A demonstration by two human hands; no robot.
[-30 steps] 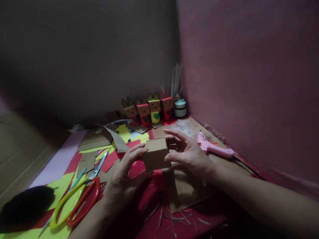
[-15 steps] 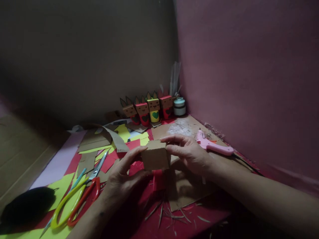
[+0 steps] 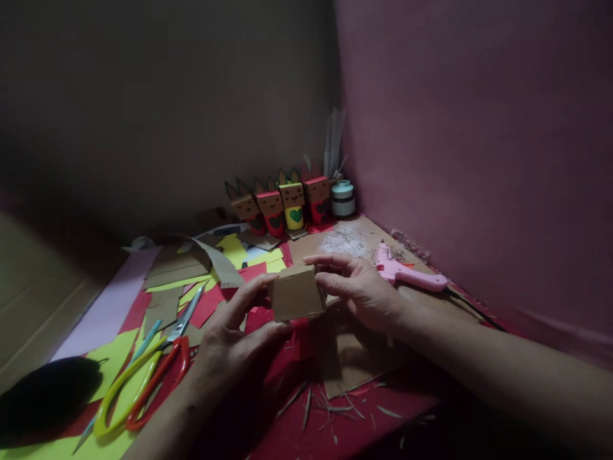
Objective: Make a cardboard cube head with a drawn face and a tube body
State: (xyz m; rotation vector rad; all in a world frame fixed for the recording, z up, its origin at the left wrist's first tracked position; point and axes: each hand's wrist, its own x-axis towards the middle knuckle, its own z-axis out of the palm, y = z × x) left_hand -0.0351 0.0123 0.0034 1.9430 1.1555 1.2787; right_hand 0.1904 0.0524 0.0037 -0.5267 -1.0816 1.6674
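Observation:
Between my two hands is a small brown cardboard box (image 3: 297,295), its plain front face turned toward me. My left hand (image 3: 234,332) grips its left side, thumb low and forefinger at the upper edge. On the right, my right hand (image 3: 357,287) holds the upper right edge between thumb and fingers. Just below the box shows a red paper piece (image 3: 303,338); whether it is joined to the box I cannot tell. Under my right hand lies a flat cardboard sheet (image 3: 357,367), with thin cardboard scraps (image 3: 330,409) in front of it.
Scissors (image 3: 148,377) with yellow and red handles lie at left, beside a dark oval object (image 3: 50,396). A pink glue gun (image 3: 407,275) rests at right. Several cardboard figures (image 3: 294,201) stand at the back near a pale green jar (image 3: 343,198). Coloured paper (image 3: 232,250) covers the left side.
The view has shifted slightly, so everything sits a little higher and further left. Both hands keep hold of the box, which is tilted a little differently.

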